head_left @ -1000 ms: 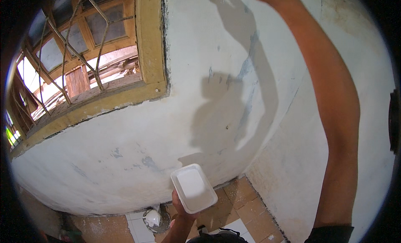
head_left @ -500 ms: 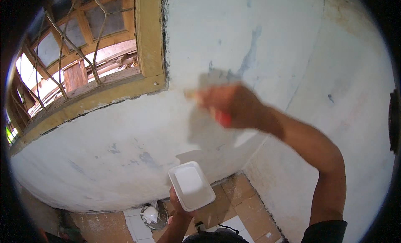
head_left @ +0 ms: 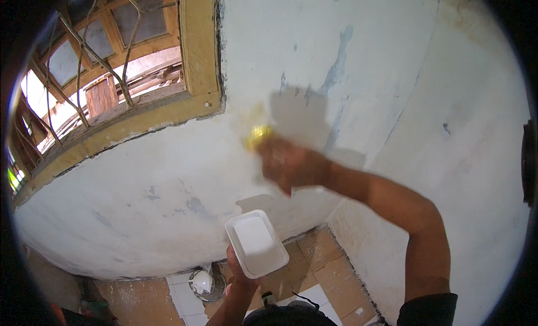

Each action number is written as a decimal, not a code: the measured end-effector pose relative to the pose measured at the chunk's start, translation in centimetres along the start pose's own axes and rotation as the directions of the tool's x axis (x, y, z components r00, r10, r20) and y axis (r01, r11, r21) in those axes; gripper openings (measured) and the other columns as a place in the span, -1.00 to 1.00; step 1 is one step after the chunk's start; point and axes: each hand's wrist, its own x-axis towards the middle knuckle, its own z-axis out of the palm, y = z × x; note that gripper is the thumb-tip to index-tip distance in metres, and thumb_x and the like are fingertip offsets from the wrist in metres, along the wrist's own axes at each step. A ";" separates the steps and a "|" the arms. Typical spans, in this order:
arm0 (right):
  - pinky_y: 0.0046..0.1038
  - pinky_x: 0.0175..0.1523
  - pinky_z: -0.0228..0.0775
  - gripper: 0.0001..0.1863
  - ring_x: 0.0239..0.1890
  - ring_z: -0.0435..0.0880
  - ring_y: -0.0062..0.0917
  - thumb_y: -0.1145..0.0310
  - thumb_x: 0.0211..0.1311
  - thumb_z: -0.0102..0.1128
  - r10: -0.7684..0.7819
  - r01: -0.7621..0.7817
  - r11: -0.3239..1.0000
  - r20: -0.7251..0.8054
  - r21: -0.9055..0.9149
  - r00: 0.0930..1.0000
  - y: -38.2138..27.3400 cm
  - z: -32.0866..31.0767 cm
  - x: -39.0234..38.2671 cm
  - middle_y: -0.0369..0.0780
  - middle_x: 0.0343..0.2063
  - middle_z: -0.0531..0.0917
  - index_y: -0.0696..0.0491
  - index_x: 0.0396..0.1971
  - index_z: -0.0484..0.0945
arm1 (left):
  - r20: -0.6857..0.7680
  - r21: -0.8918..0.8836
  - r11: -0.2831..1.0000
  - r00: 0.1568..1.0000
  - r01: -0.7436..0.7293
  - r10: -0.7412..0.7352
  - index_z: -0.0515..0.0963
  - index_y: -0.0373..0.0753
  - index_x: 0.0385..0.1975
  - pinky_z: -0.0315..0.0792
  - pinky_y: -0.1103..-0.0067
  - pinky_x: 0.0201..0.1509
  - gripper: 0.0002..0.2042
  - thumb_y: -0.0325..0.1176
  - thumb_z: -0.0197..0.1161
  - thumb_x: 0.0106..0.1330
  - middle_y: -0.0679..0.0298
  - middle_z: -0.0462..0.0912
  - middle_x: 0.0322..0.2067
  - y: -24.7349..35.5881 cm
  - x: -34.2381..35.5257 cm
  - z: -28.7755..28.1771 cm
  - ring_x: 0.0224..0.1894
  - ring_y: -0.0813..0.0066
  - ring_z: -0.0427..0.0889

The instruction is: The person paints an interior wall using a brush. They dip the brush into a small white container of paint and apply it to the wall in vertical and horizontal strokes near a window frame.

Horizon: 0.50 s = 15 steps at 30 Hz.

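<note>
My left hand (head_left: 242,273) grips a white rectangular tray (head_left: 276,256) with white liquid inside, low in the middle of the view. My right hand (head_left: 288,163), blurred by motion, is closed on a paintbrush (head_left: 258,136) with a shiny yellow band; its bristles are a pale smear over the white wall (head_left: 314,34), just right of the window frame's lower corner. Whether the bristles touch the wall, I cannot tell. The wall has grey-blue patches, and shadows fall beside the brush and behind the tray.
A window with wooden frame (head_left: 200,57) and bent metal bars fills the upper left. Below, a round container with something white (head_left: 202,281) stands on the brown and white tiled floor (head_left: 129,301). A second wall (head_left: 471,158) meets at the right, with a dark object (head_left: 527,160) at its edge.
My right hand has come down from high on the upper right to beside the window's lower corner, lately dipping a little further, brush in hand. The tray has moved slightly up and left.
</note>
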 end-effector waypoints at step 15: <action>-0.41 -0.25 0.58 -0.84 -0.24 0.73 -0.40 0.53 0.01 0.27 0.531 -0.360 0.834 -0.430 0.419 0.730 12.9 -11.4 6.0 -0.24 -0.19 0.71 -0.01 -0.36 0.60 | -0.016 -0.238 0.970 0.998 0.051 -0.057 0.36 -0.22 0.17 0.66 0.35 -0.07 -0.57 -0.06 -0.19 0.50 0.19 0.58 -0.06 -0.5 0.1 0.7 -0.06 0.32 0.67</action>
